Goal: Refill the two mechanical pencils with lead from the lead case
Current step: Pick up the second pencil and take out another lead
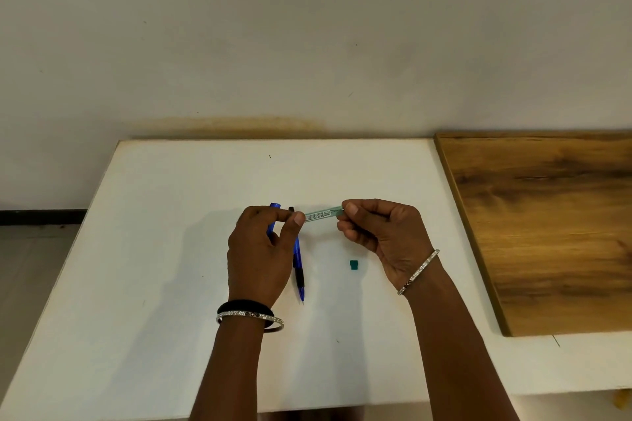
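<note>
Head view: the lead case (323,215), a slim pale green tube, is held level above the white worktop (171,249), beyond the green cap (354,264) that lies loose on the surface. The right hand (383,236) grips the case's right end, fingers curled round it. The left hand (261,249) meets the case's other end with thumb and forefinger closed in a narrow pinch against it; whether a lead sits between them is too fine to tell. Left of the cap, one blue pencil (299,267) with a black grip lies on the worktop, tip toward the person. A second blue pencil (274,208) shows farther left of the cap, mostly hidden behind the left hand. A wooden board (547,232) rests well to the cap's right.
</note>
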`<state>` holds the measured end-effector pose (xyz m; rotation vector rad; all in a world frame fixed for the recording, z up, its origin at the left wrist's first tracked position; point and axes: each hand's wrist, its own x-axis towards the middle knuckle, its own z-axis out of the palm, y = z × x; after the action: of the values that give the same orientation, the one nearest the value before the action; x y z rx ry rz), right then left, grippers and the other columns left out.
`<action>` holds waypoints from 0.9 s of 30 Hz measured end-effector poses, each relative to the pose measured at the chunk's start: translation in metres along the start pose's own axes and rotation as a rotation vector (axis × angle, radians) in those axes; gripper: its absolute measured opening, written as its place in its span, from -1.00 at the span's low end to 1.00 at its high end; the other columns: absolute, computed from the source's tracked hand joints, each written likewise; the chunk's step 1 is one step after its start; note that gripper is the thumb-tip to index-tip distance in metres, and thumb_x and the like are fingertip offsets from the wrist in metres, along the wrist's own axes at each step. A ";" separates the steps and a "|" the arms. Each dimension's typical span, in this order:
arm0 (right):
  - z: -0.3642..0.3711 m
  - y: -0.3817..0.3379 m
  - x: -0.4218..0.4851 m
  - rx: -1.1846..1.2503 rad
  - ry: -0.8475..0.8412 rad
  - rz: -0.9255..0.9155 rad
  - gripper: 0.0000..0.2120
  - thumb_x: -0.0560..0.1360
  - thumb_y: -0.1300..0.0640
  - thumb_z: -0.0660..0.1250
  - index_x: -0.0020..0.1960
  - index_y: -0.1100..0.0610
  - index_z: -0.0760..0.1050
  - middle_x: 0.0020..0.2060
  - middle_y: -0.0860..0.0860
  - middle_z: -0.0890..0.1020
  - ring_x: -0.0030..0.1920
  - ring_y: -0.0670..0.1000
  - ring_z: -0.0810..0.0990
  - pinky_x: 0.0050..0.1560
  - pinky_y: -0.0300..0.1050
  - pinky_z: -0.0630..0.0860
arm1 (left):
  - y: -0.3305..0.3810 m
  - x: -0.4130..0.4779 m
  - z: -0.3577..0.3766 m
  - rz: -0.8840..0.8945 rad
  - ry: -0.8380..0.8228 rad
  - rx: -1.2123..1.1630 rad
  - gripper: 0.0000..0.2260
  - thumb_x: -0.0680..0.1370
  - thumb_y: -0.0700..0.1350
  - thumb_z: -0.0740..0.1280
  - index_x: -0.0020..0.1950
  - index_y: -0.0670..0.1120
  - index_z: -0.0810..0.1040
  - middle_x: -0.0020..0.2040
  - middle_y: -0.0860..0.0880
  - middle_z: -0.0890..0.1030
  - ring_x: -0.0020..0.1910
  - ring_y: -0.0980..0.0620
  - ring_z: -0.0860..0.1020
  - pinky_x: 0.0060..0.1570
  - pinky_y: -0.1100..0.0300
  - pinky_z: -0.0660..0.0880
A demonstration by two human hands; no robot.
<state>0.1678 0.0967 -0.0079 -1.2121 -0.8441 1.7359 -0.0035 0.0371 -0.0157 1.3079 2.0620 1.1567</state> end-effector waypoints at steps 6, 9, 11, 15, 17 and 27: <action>0.001 -0.007 -0.001 -0.086 0.014 -0.089 -0.93 0.42 0.27 0.46 -0.12 0.26 0.68 -0.27 0.19 0.72 -0.33 0.05 0.69 -0.31 -0.20 0.62 | -0.002 0.001 0.001 -0.103 -0.082 -0.089 -0.84 0.51 0.06 0.36 -0.07 0.00 0.64 -0.16 0.06 0.53 -0.20 0.06 0.52 -0.22 0.41 0.39; 0.005 -0.010 -0.001 -0.091 0.027 -0.145 -0.95 0.41 0.23 0.47 -0.17 0.21 0.68 -0.32 0.13 0.71 -0.36 0.03 0.68 -0.34 -0.21 0.62 | -0.001 0.002 0.000 -0.184 -0.146 -0.177 -0.81 0.52 0.07 0.35 -0.04 0.00 0.67 -0.12 -0.01 0.58 -0.14 -0.11 0.57 -0.11 0.12 0.47; 0.006 -0.012 0.000 -0.076 0.061 -0.181 -0.94 0.43 0.21 0.45 -0.16 0.22 0.66 -0.35 0.10 0.71 -0.39 0.01 0.67 -0.37 -0.21 0.61 | 0.000 0.001 -0.001 -0.195 -0.191 -0.208 -0.82 0.54 0.07 0.33 -0.08 0.04 0.69 -0.18 0.00 0.58 -0.19 -0.07 0.55 -0.16 0.14 0.44; 0.009 -0.011 0.001 -0.082 0.120 -0.226 -0.90 0.47 0.18 0.43 -0.14 0.23 0.62 -0.35 0.11 0.71 -0.39 0.04 0.68 -0.41 -0.18 0.60 | 0.002 0.000 -0.001 -0.235 -0.229 -0.273 -0.82 0.54 0.07 0.33 -0.12 0.06 0.70 -0.34 0.05 0.49 -0.28 0.02 0.46 -0.26 0.21 0.37; 0.010 -0.010 0.002 -0.094 0.139 -0.242 -0.89 0.48 0.16 0.42 -0.14 0.22 0.61 -0.33 0.11 0.71 -0.36 0.05 0.69 -0.41 -0.18 0.59 | 0.002 -0.001 -0.001 -0.247 -0.222 -0.288 -0.82 0.53 0.07 0.33 -0.12 0.05 0.70 -0.35 0.04 0.47 -0.29 0.01 0.45 -0.26 0.20 0.36; 0.004 -0.008 0.002 -0.004 0.185 -0.215 -0.91 0.50 0.21 0.41 -0.06 0.23 0.63 -0.31 0.09 0.72 -0.33 0.03 0.69 -0.30 -0.20 0.63 | 0.003 -0.001 -0.003 -0.279 -0.170 -0.322 -0.80 0.53 0.07 0.33 -0.12 0.03 0.70 -0.39 -0.01 0.47 -0.34 0.00 0.41 -0.30 0.17 0.36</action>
<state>0.1657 0.1021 -0.0005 -1.2159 -0.8341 1.4280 -0.0037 0.0356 -0.0110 0.9012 1.7781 1.1491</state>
